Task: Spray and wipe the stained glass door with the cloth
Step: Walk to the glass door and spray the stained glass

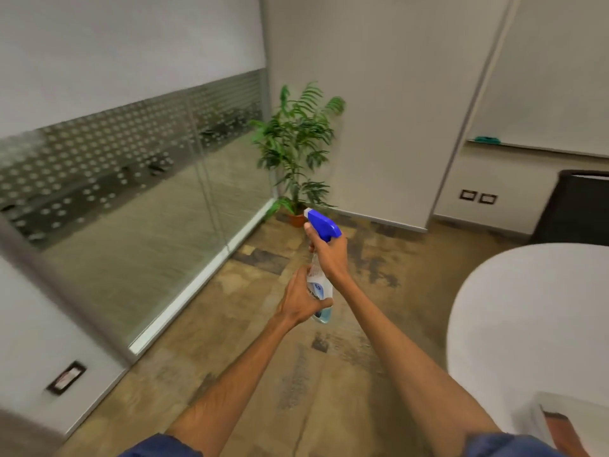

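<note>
I hold a clear spray bottle (321,285) with a blue trigger head in both hands, out in front of me over the floor. My right hand (329,255) grips the neck just under the blue head, a finger near the trigger. My left hand (301,300) grips the lower body of the bottle, which holds a little blue liquid. The nozzle points toward the far left. The glass door (138,206), with a dotted frosted band, stands on my left. No cloth is in view.
A potted plant (296,150) stands in the corner past the glass. A round white table (534,324) fills the right side, with a dark bin (576,209) behind it. Patterned brown floor (263,341) lies between the glass and the table.
</note>
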`<state>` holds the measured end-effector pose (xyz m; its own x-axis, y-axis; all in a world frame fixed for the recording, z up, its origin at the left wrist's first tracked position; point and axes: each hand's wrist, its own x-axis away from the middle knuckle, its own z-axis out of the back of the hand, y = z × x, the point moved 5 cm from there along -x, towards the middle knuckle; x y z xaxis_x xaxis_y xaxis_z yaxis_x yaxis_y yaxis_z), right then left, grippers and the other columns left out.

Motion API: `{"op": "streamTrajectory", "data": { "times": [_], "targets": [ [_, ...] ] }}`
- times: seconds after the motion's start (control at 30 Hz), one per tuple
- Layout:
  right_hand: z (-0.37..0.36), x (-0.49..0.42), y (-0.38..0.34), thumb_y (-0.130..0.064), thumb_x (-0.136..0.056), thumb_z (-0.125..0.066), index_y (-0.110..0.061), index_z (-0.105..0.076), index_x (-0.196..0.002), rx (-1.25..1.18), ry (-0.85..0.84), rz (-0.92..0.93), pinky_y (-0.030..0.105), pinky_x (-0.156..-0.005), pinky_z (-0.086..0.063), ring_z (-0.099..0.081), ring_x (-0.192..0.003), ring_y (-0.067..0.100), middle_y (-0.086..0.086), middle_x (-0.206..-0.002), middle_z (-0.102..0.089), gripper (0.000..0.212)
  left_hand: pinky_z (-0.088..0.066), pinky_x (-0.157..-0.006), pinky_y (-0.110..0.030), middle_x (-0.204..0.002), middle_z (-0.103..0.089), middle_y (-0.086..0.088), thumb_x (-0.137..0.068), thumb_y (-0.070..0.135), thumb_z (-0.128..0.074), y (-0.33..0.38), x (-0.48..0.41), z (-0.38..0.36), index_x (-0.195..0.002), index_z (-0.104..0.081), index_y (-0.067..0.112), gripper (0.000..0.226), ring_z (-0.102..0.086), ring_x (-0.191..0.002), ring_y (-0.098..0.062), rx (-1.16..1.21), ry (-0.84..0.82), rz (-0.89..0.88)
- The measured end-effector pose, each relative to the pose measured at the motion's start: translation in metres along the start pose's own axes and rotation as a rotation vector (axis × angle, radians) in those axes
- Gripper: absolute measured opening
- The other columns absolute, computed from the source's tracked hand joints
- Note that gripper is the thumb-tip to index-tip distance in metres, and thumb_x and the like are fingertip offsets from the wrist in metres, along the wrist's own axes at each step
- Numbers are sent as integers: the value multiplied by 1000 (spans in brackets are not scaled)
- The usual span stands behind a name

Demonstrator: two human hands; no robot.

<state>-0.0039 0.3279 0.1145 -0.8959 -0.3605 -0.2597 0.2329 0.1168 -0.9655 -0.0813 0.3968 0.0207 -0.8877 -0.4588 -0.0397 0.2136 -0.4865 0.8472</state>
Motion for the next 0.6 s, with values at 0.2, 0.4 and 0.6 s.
{"op": "streamTrajectory", "data": {
  "times": [0.2, 0.4, 0.6],
  "targets": [
    [-142, 45, -17, -32, -91, -72, -28, -62, -70, -53, -178, -20, 26, -56, -47, -48, -59, 19, 9, -62, -47, 23, -51, -85, -33, -122, -55, -1, -63, 25, -86, -66, 49, 122, -125, -44, 16, 76, -57, -107, -19, -10, 186, 95],
    [-278, 95, -34, -35, -90, -71, -19, -57, -75, -99, -427, -53, 24, -58, -49, -50, -61, 17, 10, -65, -48, 26, -42, -70, -15, -115, -56, 1, -62, 26, -85, -122, 110, 231, -118, -46, 21, 69, -56, -99, -17, -11, 400, 200],
    [-414, 152, -54, -33, -89, -73, -16, -57, -73, -167, -673, -86, 23, -54, -50, -51, -57, 16, 10, -64, -47, 28, -55, -85, -38, -120, -60, -1, -55, 43, -77, -176, 185, 332, -132, -46, 17, 87, -61, -102, -21, -35, 613, 337]
  ]
}}
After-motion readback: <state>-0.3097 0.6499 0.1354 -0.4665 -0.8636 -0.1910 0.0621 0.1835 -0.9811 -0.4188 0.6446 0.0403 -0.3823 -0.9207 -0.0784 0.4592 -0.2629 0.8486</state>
